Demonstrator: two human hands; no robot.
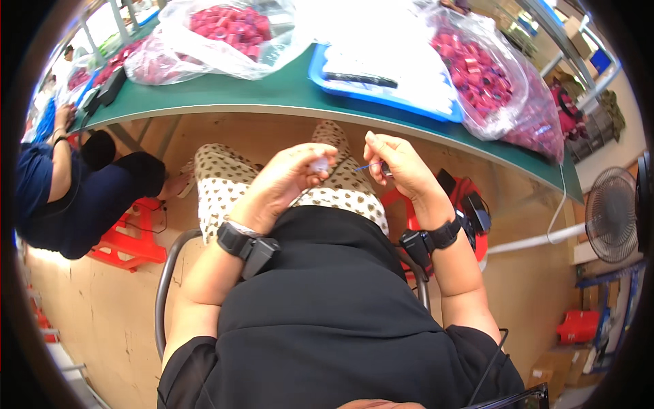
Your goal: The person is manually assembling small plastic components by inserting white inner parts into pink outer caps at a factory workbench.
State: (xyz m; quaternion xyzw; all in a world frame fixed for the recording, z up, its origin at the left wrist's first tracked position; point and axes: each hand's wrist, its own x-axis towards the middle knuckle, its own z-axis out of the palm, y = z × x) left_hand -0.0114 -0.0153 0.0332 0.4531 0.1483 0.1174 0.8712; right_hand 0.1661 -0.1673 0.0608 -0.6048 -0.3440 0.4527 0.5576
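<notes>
Both hands are raised over my lap, a short gap apart. My left hand [289, 176] is closed in a pinch on a small whitish translucent piece [319, 164]; its exact kind is too small to tell. A thin dark strand hangs below those fingers. In my right hand [403, 169], the fingers are curled round a small dark shiny piece [386, 169]. From it a thin blue strand [368, 166] sticks out toward the left hand. Whether the strand reaches the whitish piece cannot be made out.
Ahead stands a green table [204, 97] with a blue tray [429, 113], a black pen-like tool [360, 80] and clear bags of pink-red pieces [231, 31] [473, 75]. A person [58, 184] sits at left near a red stool [133, 235]. A fan [613, 215] stands at right.
</notes>
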